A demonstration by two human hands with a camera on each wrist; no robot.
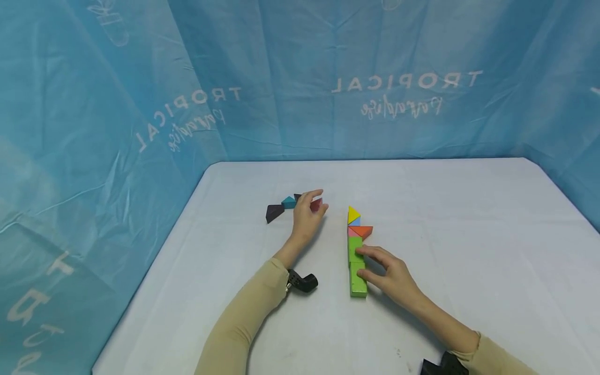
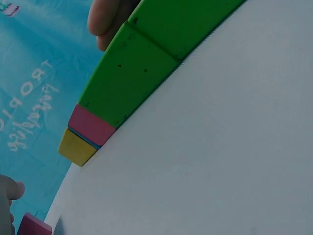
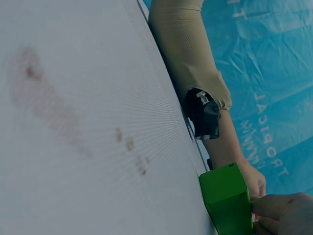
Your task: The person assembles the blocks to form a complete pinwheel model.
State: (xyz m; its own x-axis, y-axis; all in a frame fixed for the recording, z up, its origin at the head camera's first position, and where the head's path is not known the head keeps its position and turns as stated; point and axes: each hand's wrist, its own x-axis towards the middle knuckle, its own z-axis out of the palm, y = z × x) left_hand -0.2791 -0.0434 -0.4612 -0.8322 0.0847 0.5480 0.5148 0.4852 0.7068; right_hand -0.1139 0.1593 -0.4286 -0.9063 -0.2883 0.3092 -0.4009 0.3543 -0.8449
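Note:
Two green blocks point(image 1: 358, 280) lie end to end on the white table. Beyond them, in the same row, are a pink triangular block point(image 1: 352, 233), an orange one point(image 1: 363, 230), a light blue one point(image 1: 356, 222) and a yellow one point(image 1: 353, 214). My right hand point(image 1: 396, 278) touches the green blocks from the right, index finger and thumb spread apart. To the left of the row, my left hand point(image 1: 307, 219) reaches over a dark pink block point(image 1: 317, 204), seen between its parted index finger and thumb. The left wrist view shows that pink block point(image 2: 34, 225) apart from the thumb.
Left of my left hand lie a dark block point(image 1: 275, 212), a teal triangular block point(image 1: 288, 203) and a small dark piece partly behind the hand. A blue printed curtain point(image 1: 290, 125) hangs behind and beside the white table point(image 1: 459, 219).

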